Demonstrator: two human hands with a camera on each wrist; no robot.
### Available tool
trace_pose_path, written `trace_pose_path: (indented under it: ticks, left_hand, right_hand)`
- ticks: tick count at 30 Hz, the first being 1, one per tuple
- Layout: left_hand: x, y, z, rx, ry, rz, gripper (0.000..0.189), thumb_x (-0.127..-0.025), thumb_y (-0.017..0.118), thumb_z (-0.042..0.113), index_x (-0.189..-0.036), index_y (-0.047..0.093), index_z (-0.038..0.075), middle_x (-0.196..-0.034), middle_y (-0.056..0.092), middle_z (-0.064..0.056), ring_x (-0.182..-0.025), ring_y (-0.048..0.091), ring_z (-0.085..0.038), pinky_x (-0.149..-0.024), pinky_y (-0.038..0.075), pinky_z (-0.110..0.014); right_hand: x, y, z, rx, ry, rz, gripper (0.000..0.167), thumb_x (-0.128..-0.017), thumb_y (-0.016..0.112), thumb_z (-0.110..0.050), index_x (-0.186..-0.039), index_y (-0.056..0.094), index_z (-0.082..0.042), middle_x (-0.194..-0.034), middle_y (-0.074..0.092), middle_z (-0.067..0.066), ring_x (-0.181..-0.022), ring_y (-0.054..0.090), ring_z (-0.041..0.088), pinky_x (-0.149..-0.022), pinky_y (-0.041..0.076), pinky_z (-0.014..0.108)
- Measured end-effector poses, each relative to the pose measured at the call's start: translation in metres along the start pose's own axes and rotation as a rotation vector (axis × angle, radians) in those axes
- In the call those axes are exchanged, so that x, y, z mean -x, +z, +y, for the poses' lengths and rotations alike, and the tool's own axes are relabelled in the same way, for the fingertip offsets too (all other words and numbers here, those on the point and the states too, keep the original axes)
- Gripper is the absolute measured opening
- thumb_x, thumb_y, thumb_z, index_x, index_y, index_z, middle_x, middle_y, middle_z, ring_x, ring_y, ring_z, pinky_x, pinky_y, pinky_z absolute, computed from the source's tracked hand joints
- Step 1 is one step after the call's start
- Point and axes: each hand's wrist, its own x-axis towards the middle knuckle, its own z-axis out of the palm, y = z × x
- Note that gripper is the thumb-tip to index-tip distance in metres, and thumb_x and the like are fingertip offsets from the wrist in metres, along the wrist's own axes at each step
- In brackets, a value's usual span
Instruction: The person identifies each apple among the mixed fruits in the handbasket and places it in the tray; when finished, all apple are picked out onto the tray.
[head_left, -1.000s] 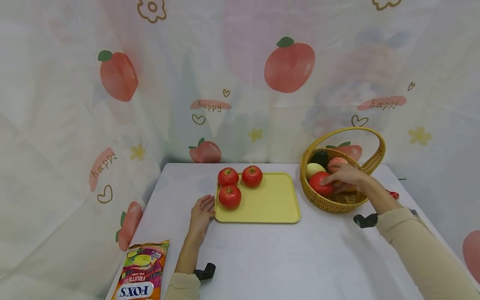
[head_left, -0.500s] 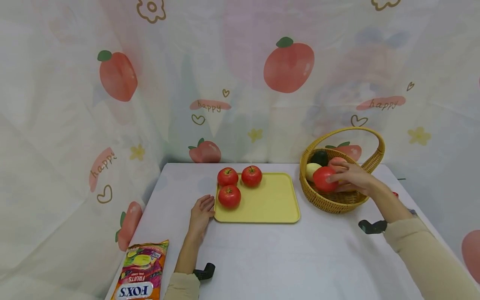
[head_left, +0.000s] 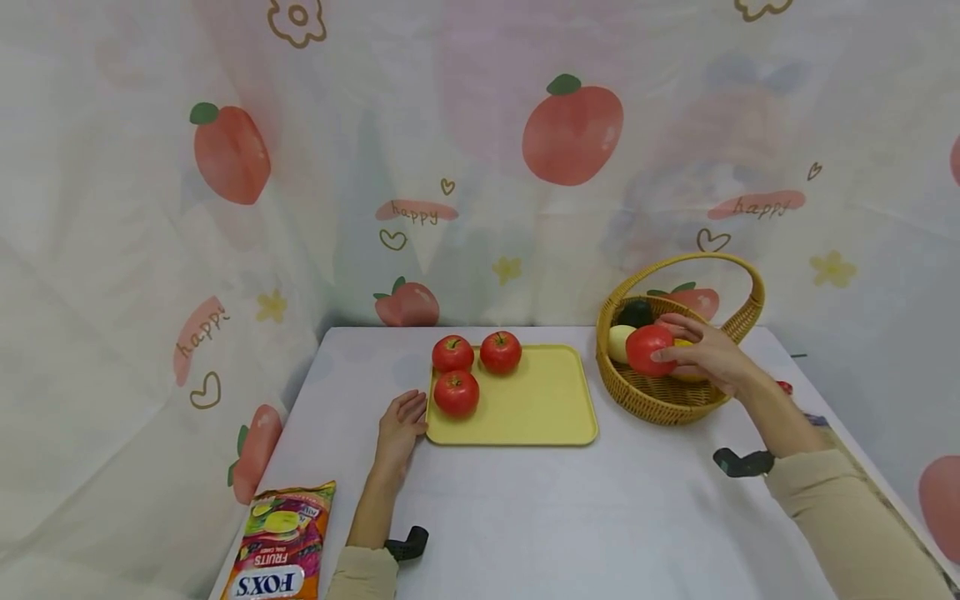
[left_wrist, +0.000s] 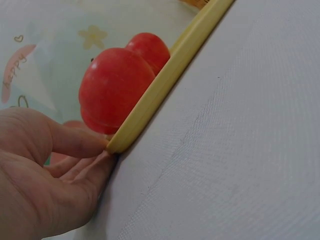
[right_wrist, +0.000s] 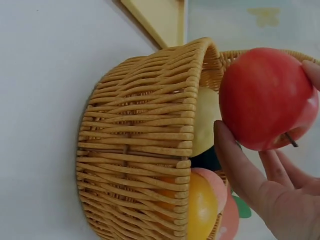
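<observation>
My right hand point(head_left: 708, 358) holds a red apple point(right_wrist: 270, 97) between thumb and fingers, over the wicker basket point(head_left: 660, 410). In the right wrist view the apple's short stem points down. Inside the basket are a pale yellow-green round fruit point(right_wrist: 204, 122), a yellow fruit point(right_wrist: 201, 207), a pinkish one point(right_wrist: 216, 184) and a dark one point(head_left: 636, 313). My left hand point(head_left: 399, 429) pinches the near-left rim of a yellow tray point(head_left: 532, 408), thumb on the edge. Three red apples sit on the tray's left part: a front one point(head_left: 456, 394), a rear-left one point(head_left: 452, 354) and another point(head_left: 501, 352).
A bag of Fox's fruit candy point(head_left: 281, 542) lies at the table's left front. The basket's tall handle point(head_left: 678, 260) arches over its opening. A small red thing point(head_left: 784, 387) lies right of the basket, partly hidden by the arm. A printed curtain point(head_left: 480, 167) hangs behind the table.
My right hand has lifted the red apple from among the basket's fruit and raised it higher. The left hand and the tray stay where they were.
</observation>
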Motion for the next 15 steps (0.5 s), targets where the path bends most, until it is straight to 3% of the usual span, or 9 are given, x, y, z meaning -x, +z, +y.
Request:
trace_pose_path:
  ticks: [3, 7, 12, 15]
  left_hand:
    - [0.0002, -0.0002, -0.0001, 0.0, -0.001, -0.002, 0.067, -0.091, 0.051, -0.023, -0.154, 0.041, -0.003, -0.154, 0.048, -0.024, -0.144, 0.048, -0.037, -0.116, 0.044, -0.044]
    - [-0.0002, -0.0005, -0.0003, 0.006, -0.002, -0.001, 0.068, -0.09, 0.051, -0.024, -0.153, 0.041, -0.003, -0.154, 0.049, -0.024, -0.144, 0.048, -0.036, -0.116, 0.045, -0.043]
    - [-0.0007, -0.0003, 0.0004, 0.01, 0.001, 0.002, 0.068, -0.089, 0.051, -0.024, -0.153, 0.041, -0.003, -0.154, 0.048, -0.024, -0.144, 0.048, -0.037, -0.116, 0.045, -0.044]
    - [0.0001, 0.0, 0.0, 0.002, 0.0, 0.003, 0.067, -0.09, 0.051, -0.024, -0.153, 0.042, -0.002, -0.154, 0.049, -0.024, -0.144, 0.049, -0.036, -0.116, 0.045, -0.043]
  right_hand:
    - [0.0013, 0.0011, 0.0005, -0.004, -0.001, 0.022, 0.096, -0.096, 0.077, -0.024, -0.168, 0.014, -0.013, -0.167, 0.026, 0.02, -0.118, 0.056, 0.013, -0.101, 0.058, 0.042]
    - [0.0032, 0.0038, 0.0, -0.027, -0.011, 0.045, 0.096, -0.097, 0.076, -0.026, -0.168, 0.012, -0.014, -0.171, 0.022, 0.017, -0.136, 0.043, 0.029, -0.101, 0.058, 0.039]
    - [0.0055, 0.0073, -0.0009, 0.025, -0.046, 0.096, 0.098, -0.094, 0.08, -0.027, -0.169, 0.016, -0.019, -0.17, 0.027, 0.013, -0.15, 0.028, 0.042, -0.093, 0.059, 0.023]
    - [0.0083, 0.0096, -0.0029, 0.099, -0.064, 0.128, 0.1, -0.092, 0.082, -0.03, -0.169, 0.018, -0.02, -0.169, 0.03, 0.014, -0.153, 0.022, 0.043, -0.103, 0.056, 0.033]
